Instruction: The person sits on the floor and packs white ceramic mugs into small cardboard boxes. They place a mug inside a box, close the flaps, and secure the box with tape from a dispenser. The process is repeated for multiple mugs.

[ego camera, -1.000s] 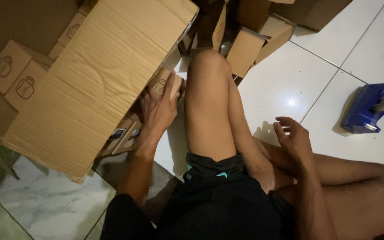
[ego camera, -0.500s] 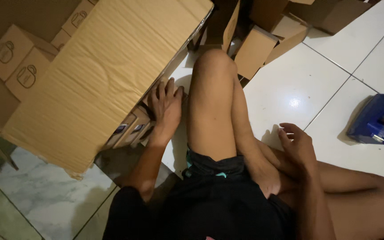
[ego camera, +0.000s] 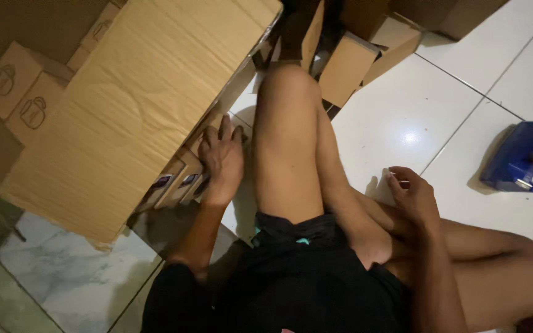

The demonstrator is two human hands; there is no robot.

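Note:
I sit on a tiled floor with my knees bent. My left hand [ego camera: 222,161] lies flat, fingers spread, on a row of small cardboard boxes [ego camera: 177,184] that stick out from under a large corrugated cardboard flap [ego camera: 137,105]. It presses on them rather than gripping one. My right hand [ego camera: 412,195] rests loosely curled on my right leg and holds nothing. My raised left knee [ego camera: 288,98] stands between the two hands.
More small brown boxes [ego camera: 18,92] with a mug drawing lie at the far left. Open cartons [ego camera: 365,52] stand at the top. A blue tape dispenser [ego camera: 522,157] sits on the white tiles [ego camera: 427,111] at the right.
My left hand has slid from the flap's edge onto the small boxes and flattened. The view has shifted slightly; my right hand has stayed on my leg.

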